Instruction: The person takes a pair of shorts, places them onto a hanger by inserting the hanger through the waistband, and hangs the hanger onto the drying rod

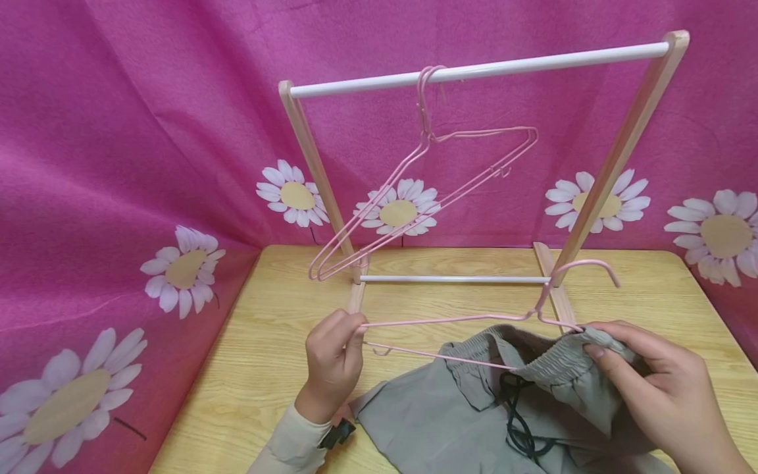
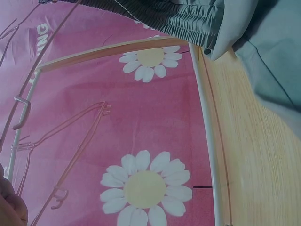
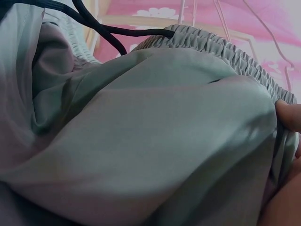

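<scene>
My left hand (image 1: pixel 334 359) grips the left end of a pink wire hanger (image 1: pixel 450 320), whose hook points up and to the right. The hanger's other end goes into the gathered elastic waistband of grey-green pants (image 1: pixel 426 421). At that right end, my right hand (image 1: pixel 663 382) pinches the waistband between thumb and fingers. A black drawstring (image 1: pixel 521 428) dangles from the front of the waistband. The right wrist view shows the waistband (image 3: pixel 207 42) up close with the thumb at its edge. Cloth hides the hanger's right tip.
Behind the hands stands a rack with wooden posts (image 1: pixel 622 151) and a white top rail (image 1: pixel 545 62). A few pink hangers (image 1: pixel 391 184) hang together from that rail. A wooden table (image 1: pixel 237 382) lies below, and a magenta daisy-print cloth (image 1: pixel 148 131) surrounds it.
</scene>
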Motion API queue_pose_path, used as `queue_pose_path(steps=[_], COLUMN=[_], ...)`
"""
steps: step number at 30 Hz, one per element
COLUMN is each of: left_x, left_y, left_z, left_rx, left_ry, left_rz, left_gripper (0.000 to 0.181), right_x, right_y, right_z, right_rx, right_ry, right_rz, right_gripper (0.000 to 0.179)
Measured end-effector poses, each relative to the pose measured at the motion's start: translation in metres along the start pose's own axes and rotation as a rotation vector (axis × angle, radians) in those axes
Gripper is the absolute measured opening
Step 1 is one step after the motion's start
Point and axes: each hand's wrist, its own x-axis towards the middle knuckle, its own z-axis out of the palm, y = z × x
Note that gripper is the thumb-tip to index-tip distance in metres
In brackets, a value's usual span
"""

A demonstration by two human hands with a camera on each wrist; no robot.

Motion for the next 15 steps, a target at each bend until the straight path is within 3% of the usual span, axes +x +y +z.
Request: queue_pose_path(steps=[8, 15], left_x=[-0.0025, -0.0053], left_y=[0.0004, 0.0022], left_z=[0.0024, 0.0047], left_rx=[-0.010, 0.014], left_ry=[-0.002, -0.049], left_rz=[0.006, 0.017], left_gripper=[0.033, 0.030], right_x=[-0.0004, -0.0007], right_y=[0.0013, 0.0013], right_z=[0.0042, 0.0075], right_rx=[0.043, 0.053], right_ry=[0.007, -0.003], right_rz=[-0.020, -0.013], right_gripper=[0.034, 0.033])
